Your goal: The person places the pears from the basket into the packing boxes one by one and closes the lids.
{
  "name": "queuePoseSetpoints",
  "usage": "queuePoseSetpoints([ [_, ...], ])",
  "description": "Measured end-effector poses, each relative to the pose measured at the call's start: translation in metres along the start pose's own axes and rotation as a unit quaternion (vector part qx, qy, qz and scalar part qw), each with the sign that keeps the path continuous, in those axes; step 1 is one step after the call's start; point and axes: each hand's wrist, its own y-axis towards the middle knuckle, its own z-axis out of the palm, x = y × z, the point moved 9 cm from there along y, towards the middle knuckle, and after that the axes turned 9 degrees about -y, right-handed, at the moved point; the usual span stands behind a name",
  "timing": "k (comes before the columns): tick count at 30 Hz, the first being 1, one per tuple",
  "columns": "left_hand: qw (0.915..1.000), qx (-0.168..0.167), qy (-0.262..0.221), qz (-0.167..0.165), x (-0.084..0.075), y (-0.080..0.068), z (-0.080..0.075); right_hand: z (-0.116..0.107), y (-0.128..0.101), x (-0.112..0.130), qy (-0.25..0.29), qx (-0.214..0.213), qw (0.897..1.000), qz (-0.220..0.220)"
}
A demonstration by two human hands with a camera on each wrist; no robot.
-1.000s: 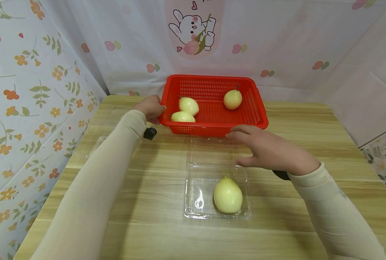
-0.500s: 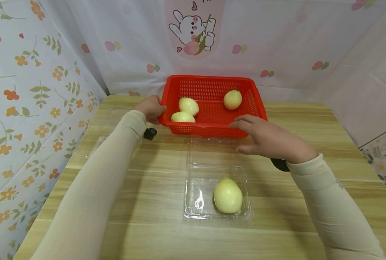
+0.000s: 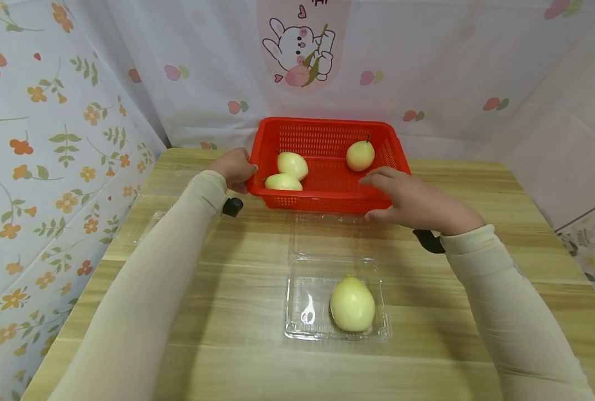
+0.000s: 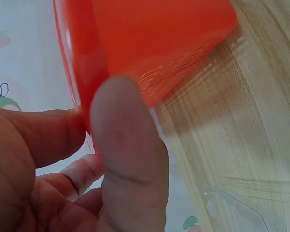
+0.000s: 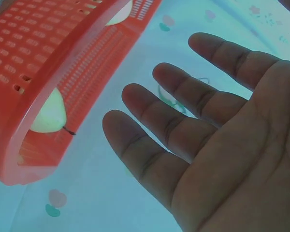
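Observation:
A red perforated plastic basket (image 3: 327, 201) stands at the back of the table. Inside it are three pale yellow pears: two at the left, the front one (image 3: 283, 182) lying on its side, and a single pear (image 3: 360, 156) at the right with its stem up. My left hand (image 3: 232, 169) pinches the basket's left rim between thumb and fingers, as the left wrist view shows up close. Over the basket's front right rim hovers my right hand (image 3: 413, 200), fingers extended and spread, palm bare in the right wrist view. Another pear (image 3: 352, 304) sits in a clear plastic clamshell box (image 3: 307, 328).
The clamshell's lid (image 3: 322, 234) lies folded back toward the basket. More clear plastic packaging (image 3: 149, 223) lies at the table's left, partly behind the left sleeve. Printed cloth curtains (image 3: 202, 67) hang behind and at the left of the wooden table (image 3: 247, 356).
My right hand has moved away from the clamshell, up over the basket's front right rim. My left hand keeps its grip on the rim, and the pears have stayed put.

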Motion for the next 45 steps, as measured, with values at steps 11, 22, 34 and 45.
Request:
queuePoseSetpoints([
  [11, 1.0, 0.006, -0.002, -0.006, 0.001, 0.001, -0.001, -0.005, 0.017, -0.017, 0.013, 0.009, 1.0, 0.021],
  [22, 0.9998, 0.014, -0.004, -0.011, 0.003, 0.002, 0.0, -0.012, 0.03, -0.035, 0.002, 0.016, 0.999, 0.037],
  [34, 0.9998, 0.016, -0.01, -0.004, 0.0, 0.0, -0.001, -0.023, 0.049, -0.052, -0.004, 0.029, 0.998, 0.062],
  [45, 0.9996, 0.027, 0.001, 0.003, -0.002, -0.003, -0.001, -0.024, 0.065, -0.058, -0.005, 0.035, 0.998, 0.049],
])
